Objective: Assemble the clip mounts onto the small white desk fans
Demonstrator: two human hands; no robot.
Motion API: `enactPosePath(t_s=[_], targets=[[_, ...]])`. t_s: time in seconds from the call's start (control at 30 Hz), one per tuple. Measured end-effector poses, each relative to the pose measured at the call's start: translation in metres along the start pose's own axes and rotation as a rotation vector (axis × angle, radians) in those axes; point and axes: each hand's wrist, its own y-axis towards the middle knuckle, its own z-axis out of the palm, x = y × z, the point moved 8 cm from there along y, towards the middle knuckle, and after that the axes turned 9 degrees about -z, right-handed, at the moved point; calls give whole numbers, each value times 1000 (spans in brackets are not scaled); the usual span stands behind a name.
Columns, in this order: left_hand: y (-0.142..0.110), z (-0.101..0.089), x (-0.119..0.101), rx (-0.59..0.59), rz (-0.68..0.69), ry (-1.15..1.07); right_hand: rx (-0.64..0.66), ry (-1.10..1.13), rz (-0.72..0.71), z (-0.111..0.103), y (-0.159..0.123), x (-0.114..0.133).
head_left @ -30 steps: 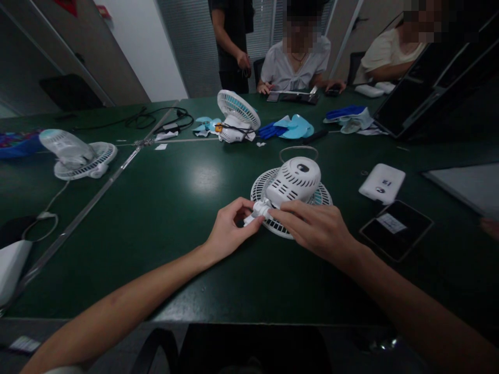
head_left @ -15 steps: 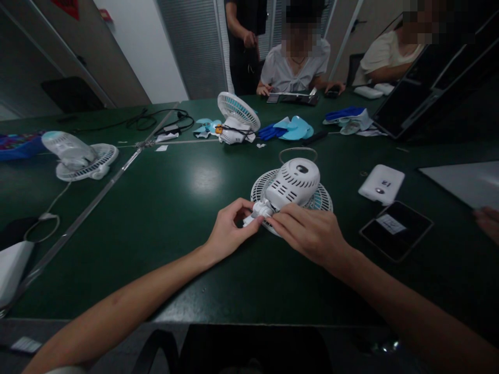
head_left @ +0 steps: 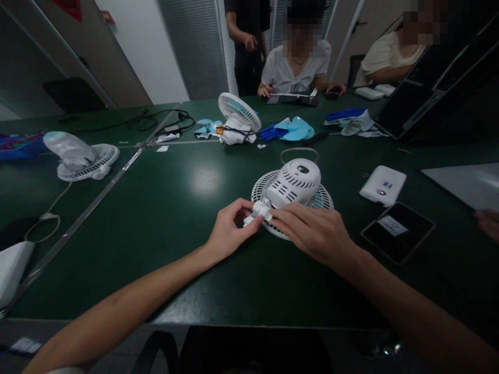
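Observation:
A small white fan [head_left: 293, 183] lies face down on the dark green table [head_left: 175, 218], its round grille flat and its motor housing up. A short white bracket [head_left: 257, 212] sticks out from the housing toward me. My left hand [head_left: 228, 229] pinches that bracket from the left with thumb and fingers curled. My right hand [head_left: 314, 231] rests on the near edge of the grille, its fingertips closed on the same bracket from the right.
A white box [head_left: 382, 185] and a dark phone [head_left: 397, 231] lie right of the fan. Two more fans [head_left: 80, 156] [head_left: 238, 118] sit at left and back centre, with blue blades [head_left: 294, 128] and cables [head_left: 156, 120]. Three people are at the far edge.
My hands stay on the bracket with almost no shift. The standing person at the back has stepped a little to the right.

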Motion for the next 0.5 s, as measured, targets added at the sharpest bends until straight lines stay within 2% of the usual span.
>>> enactPosePath(t_s=[0.33,0.5], targets=[[-1,0,-1,-2,12,-4,16,-84,96,3,3,5],[-1,0,-2,-4,27,2,73,6,17,6,0,4]])
